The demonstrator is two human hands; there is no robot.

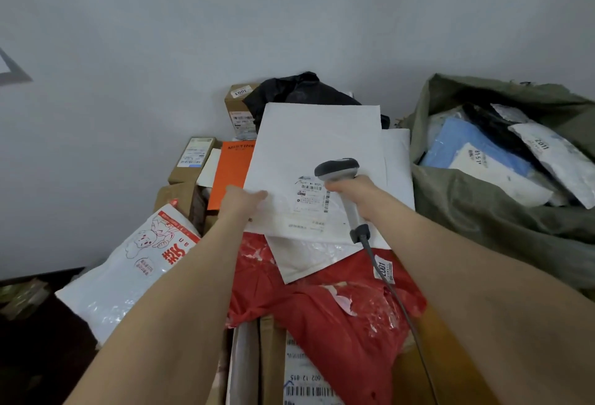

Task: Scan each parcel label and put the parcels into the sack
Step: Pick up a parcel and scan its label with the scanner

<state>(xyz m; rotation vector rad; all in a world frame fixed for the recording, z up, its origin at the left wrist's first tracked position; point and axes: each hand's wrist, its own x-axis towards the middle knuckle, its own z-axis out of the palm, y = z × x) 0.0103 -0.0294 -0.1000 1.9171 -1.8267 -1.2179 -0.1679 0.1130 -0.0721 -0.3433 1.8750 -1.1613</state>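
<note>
**Container.** Olive-green woven sack (476, 211), 3 o'clock, mouth open and slumped.
Contents:
- pale blue plastic mailer (463, 147) on the mouth's 9 o'clock side
- white poly mailer marked "2011" (553, 159) at its 3 o'clock edge
- second white poly mailer (495, 179) lying low between those two
- black wrapped item (492, 124) toward 12 o'clock, partly buried

**Task item.** Large white flat paper mailer (318, 143), centre, on top of the parcel heap and outside the sack. Its printed barcode label (309, 195) faces up.

**Hands.**
- Left hand (241, 200) grips the mailer's 9 o'clock edge. The thumb lies on top and the fingers are hidden beneath.
- Right hand (352, 188) has its fingers wrapped tight round the handle of a grey handheld barcode scanner (338, 167). The scanner head sits over the label.
- A grey cable (396, 295) trails from the scanner toward 5 o'clock.

**Surroundings.**
- crumpled red plastic mailer (338, 324), 6 o'clock
- glossy white padded mailer (302, 259), between the red mailer and the held one
- white bag with red cartoon-bear print (138, 263), 8 o'clock
- flat orange carton (230, 172), 10 o'clock
- brown cardboard boxes (240, 105), 11 o'clock
- black plastic bag (296, 89), 12 o'clock

**In the way.** The scanner and the right hand cover the label's 3 o'clock part.
</note>
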